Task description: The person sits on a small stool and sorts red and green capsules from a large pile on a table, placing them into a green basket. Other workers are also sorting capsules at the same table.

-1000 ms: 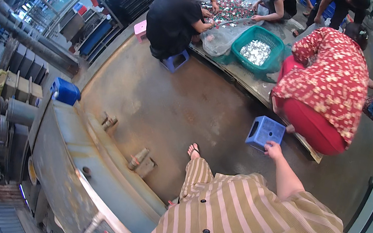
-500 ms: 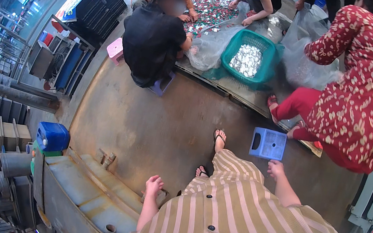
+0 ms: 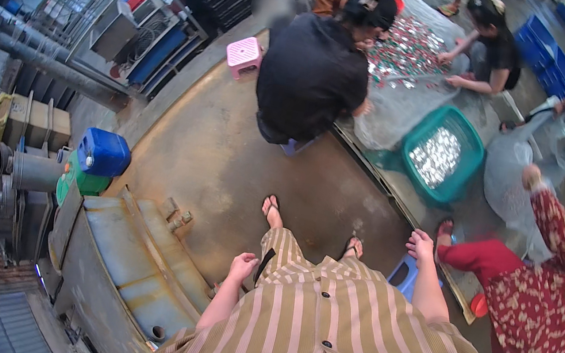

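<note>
My left hand (image 3: 243, 268) hangs over the brown floor beside a rusty metal tank (image 3: 137, 257), its fingers loosely curled and nothing visible in them. My right hand (image 3: 421, 246) is held out at the right with bent fingers a little apart, and it appears to hold nothing. Below it a blue plastic stool (image 3: 400, 273) is partly hidden by my forearm. Ahead, a green plastic basket (image 3: 476, 144) holds many shiny silver pieces (image 3: 435, 158). Beyond my hands, a clear plastic sheet (image 3: 395, 117) carries a heap of red, green and silver pieces (image 3: 413, 53).
A person in black (image 3: 312, 81) sits ahead, near a pink stool (image 3: 244, 54). Others work around the sheet. At the right, a person in a red patterned dress (image 3: 544, 299) handles a clear bag (image 3: 518, 184). A blue jerrycan (image 3: 103, 152) stands left. A raised platform edge (image 3: 398, 195) crosses the floor.
The view has turned and moved forward, so the workers and basket sit further right. My feet have stepped, and my right forearm now overlaps the blue stool.
</note>
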Available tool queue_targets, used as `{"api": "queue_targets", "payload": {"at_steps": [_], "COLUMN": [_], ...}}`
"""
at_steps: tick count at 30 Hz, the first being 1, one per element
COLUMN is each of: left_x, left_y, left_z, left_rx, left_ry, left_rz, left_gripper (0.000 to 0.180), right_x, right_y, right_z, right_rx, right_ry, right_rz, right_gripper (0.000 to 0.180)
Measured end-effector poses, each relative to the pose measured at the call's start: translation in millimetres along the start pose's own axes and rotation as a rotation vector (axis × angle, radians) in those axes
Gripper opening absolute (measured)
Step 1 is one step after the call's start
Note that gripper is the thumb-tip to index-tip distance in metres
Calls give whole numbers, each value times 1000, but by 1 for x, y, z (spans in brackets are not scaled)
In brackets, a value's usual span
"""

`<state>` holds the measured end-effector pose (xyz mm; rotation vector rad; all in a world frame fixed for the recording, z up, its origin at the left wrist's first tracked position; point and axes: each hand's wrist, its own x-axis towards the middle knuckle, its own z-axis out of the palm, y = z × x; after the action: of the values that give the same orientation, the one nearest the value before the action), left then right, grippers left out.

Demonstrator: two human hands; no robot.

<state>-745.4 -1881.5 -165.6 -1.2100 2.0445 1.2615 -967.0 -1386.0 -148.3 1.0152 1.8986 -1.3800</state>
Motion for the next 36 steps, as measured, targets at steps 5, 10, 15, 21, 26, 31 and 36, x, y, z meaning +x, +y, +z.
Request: {"api": "queue_targets", "payload": {"at_steps": [5,10,15,21,26,31,36], "left_x": [60,130,224,283,367,400,479], "left_y": [12,31,34,185,205,216,176], "left_z": [-63,-169,-281,-368,-437,-522,-557], "left_rx": [81,-108,-185,-312,-128,-373,-577], "left_ry": [-59,-37,0,82,34,-3,3], "left_rz": [46,-94,-95,1,176,-244,-407], "left_gripper": [39,36,36,37,36,47,51], "right_x": [21,-48,-61,-64,-60,-58,-57], "right_y": [-36,-80,-149,-245,-321,-420,-435], "right_z": [79,203,333,441,537,617,637], "right_rx": [98,-184,-306,-608,-896,-1166,-1263], "right_ry": [5,16,-274,-401,-502,-466,-423], "right_rz": [-52,184,-250,-244,-265,-259,-88], "right_gripper": [42,50,52,59,70,64,61]}}
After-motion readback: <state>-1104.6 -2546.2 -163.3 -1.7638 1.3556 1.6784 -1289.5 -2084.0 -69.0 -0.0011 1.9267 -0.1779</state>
